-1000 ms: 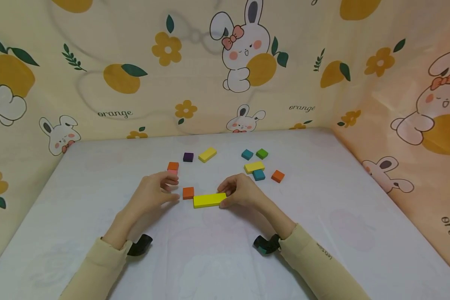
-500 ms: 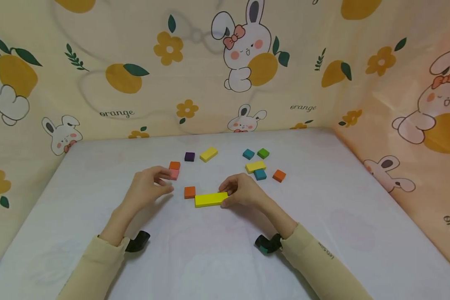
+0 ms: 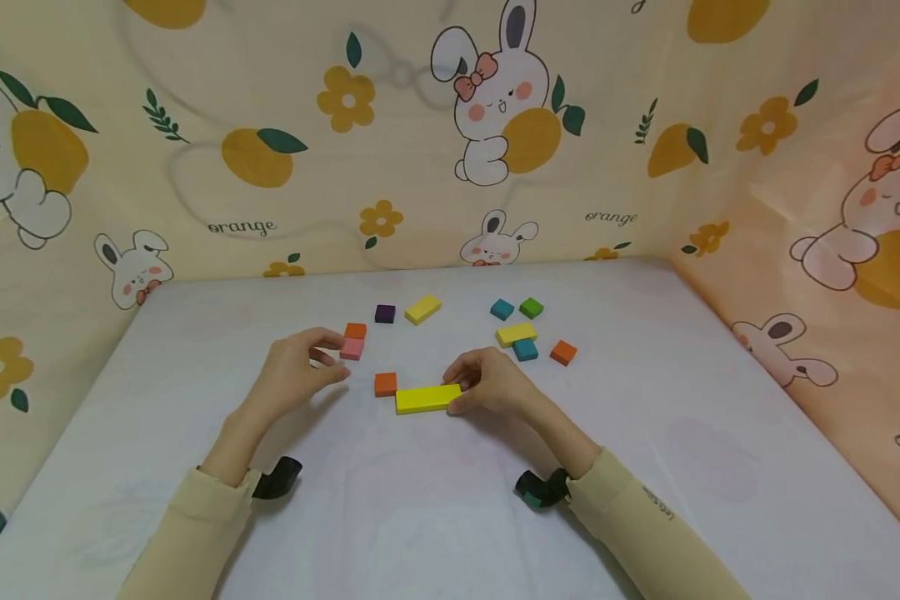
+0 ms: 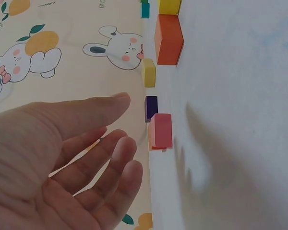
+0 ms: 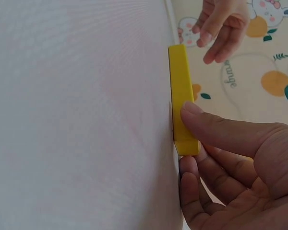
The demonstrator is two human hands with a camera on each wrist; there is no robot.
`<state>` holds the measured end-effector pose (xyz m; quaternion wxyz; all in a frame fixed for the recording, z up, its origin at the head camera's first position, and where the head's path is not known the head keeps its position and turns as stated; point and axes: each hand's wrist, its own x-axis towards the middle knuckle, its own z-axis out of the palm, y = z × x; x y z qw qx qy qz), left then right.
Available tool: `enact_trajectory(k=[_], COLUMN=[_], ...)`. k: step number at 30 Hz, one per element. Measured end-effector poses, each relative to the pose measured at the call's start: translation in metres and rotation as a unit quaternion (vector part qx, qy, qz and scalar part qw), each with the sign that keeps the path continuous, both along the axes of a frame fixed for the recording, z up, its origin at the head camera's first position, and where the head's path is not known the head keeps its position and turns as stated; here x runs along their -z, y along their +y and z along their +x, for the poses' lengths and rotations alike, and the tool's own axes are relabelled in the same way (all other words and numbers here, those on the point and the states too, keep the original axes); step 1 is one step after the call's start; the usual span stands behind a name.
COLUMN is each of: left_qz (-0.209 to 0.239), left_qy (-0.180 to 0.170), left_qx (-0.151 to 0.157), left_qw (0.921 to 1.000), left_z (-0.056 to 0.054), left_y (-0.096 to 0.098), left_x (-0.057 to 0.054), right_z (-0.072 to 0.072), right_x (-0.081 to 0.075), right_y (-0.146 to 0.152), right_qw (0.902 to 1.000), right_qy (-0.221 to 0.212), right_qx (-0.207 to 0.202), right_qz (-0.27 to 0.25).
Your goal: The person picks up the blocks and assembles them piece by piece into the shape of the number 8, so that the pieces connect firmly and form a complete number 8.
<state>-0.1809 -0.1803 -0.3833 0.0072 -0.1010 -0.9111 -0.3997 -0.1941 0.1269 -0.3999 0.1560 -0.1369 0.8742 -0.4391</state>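
My right hand point(image 3: 492, 382) pinches the right end of a long yellow block point(image 3: 424, 399), which lies on the white tabletop. In the right wrist view the thumb presses one long face of that yellow block point(image 5: 181, 91). An orange block point(image 3: 386, 384) sits against the yellow block's left end. My left hand point(image 3: 300, 364) hovers to the left with its fingers relaxed and parted, holding nothing. Nearest to it is a pink block point(image 3: 352, 348), in front of another orange block point(image 3: 356, 330). In the left wrist view a gap shows between the fingertips and the pink block point(image 4: 162, 131).
Farther back lie a purple block point(image 3: 385, 313) and a yellow block point(image 3: 423, 309). To the right are a blue block point(image 3: 502, 309), a green block point(image 3: 531, 307), another yellow block point(image 3: 516, 334) touching a second blue block point(image 3: 525, 349), and an orange block point(image 3: 563, 352). Patterned cloth point(image 3: 390, 167) walls the back.
My left hand has drawn back left from near the orange block, toward the pink block's side. The right hand keeps its pinch on the yellow block; the head view shifts slightly.
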Motion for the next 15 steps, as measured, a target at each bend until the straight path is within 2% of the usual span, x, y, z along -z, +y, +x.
enact_trajectory(k=[9,15], left_qz=[-0.003,0.0], left_qy=[-0.011,0.006], left_qx=[0.002,0.012], left_qw=[0.9999,0.9999], left_z=[-0.001,-0.011], left_y=[-0.006,-0.016], left_x=[-0.001,0.003], right_z=[-0.001,0.0], right_x=[0.001,0.001], right_y=[-0.001,0.0], right_qw=[1.0,1.0], right_qy=[-0.004,-0.001], right_qx=[0.0,0.0], right_qz=[-0.001,-0.002])
